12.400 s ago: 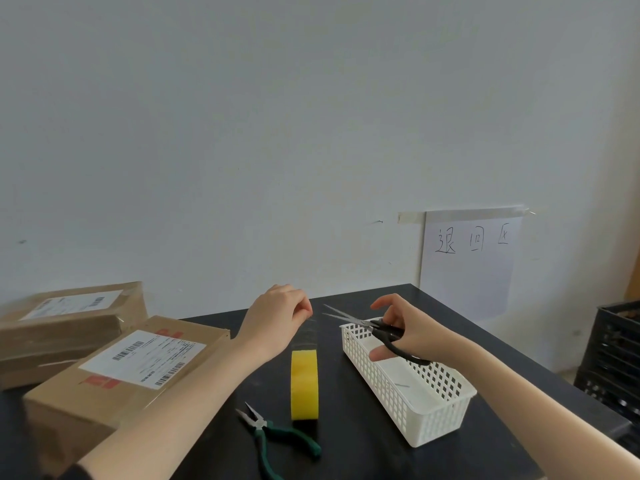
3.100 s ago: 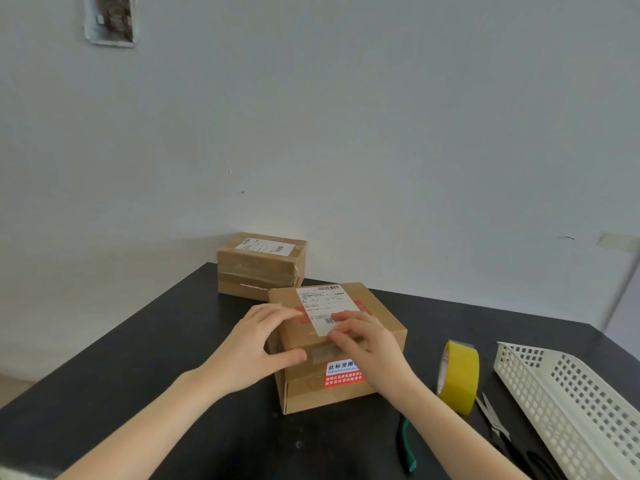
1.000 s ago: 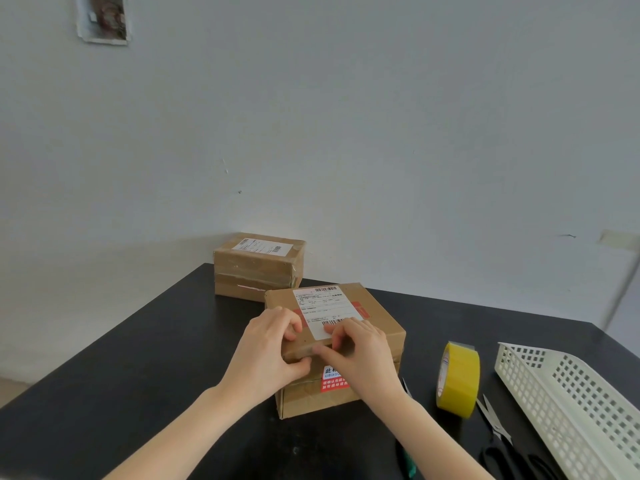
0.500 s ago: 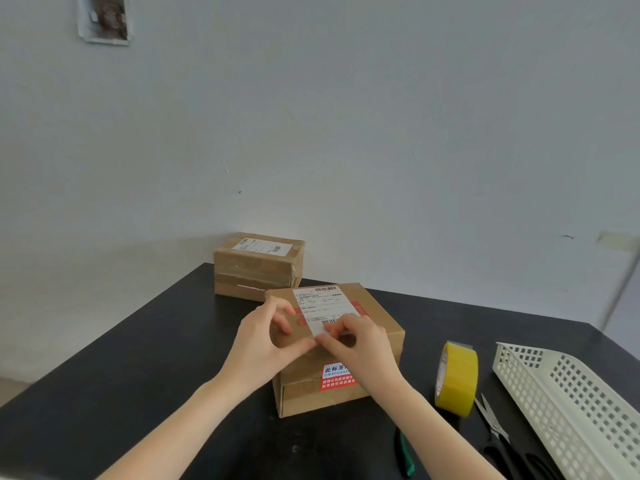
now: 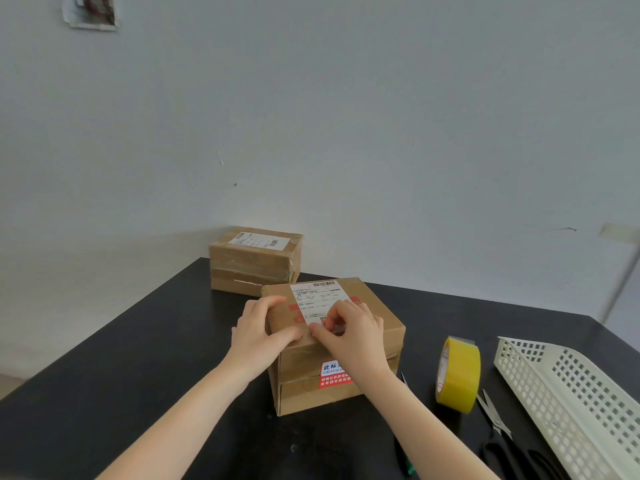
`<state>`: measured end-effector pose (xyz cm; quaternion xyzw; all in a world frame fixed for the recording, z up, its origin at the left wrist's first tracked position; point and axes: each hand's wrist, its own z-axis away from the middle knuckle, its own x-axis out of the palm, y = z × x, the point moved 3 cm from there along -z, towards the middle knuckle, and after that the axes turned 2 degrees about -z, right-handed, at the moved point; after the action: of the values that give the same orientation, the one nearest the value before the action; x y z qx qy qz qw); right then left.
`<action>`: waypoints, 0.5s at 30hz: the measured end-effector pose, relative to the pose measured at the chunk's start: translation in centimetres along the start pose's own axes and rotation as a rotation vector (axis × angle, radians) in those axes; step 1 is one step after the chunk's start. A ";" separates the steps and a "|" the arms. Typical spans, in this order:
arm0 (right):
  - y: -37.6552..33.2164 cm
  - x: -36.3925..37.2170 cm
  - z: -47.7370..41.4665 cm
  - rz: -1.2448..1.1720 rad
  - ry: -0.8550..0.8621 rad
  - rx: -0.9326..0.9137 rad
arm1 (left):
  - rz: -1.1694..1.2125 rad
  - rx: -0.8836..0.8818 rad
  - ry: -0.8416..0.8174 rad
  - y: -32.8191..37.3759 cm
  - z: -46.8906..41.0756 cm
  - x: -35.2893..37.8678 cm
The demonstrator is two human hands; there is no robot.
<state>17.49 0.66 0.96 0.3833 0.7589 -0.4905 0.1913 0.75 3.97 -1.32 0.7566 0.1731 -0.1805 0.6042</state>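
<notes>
A brown cardboard box (image 5: 375, 329) stands on the black table (image 5: 138, 375) right in front of me. It has a white shipping label (image 5: 317, 299) on top and a red and blue sticker (image 5: 334, 375) on its near face. My left hand (image 5: 258, 332) grips the box's near left top corner, fingers over the top and thumb along the front edge. My right hand (image 5: 353, 332) lies on the box top with curled fingertips and thumb pinching at the label's near edge. What is between those fingertips is hidden.
A second taped cardboard box (image 5: 252, 265) sits at the back against the wall. Right of the near box stand a yellow tape roll (image 5: 459, 374) on edge, black-handled scissors (image 5: 495, 424) and a white perforated basket (image 5: 571, 403). A green pliers handle (image 5: 408, 467) peeks out under my right forearm.
Over the last second my hands stayed on the near box. The left thumb slid along the front top edge toward the right hand, whose fingers kept working at the label's near edge.
</notes>
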 end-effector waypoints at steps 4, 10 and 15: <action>0.0 0.0 -0.3 0.000 0.006 0.019 | -0.015 0.025 0.034 -0.1 -0.5 -0.3; 0.1 0.1 -0.3 -0.004 -0.017 0.050 | 0.035 0.005 -0.067 -0.3 0.0 -0.5; -0.2 0.2 -0.4 0.028 -0.002 0.066 | 0.007 0.021 -0.109 -0.4 0.3 -0.8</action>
<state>17.29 1.01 1.10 0.3996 0.7365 -0.5131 0.1861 -0.19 3.78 -1.36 0.7525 0.1354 -0.2213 0.6053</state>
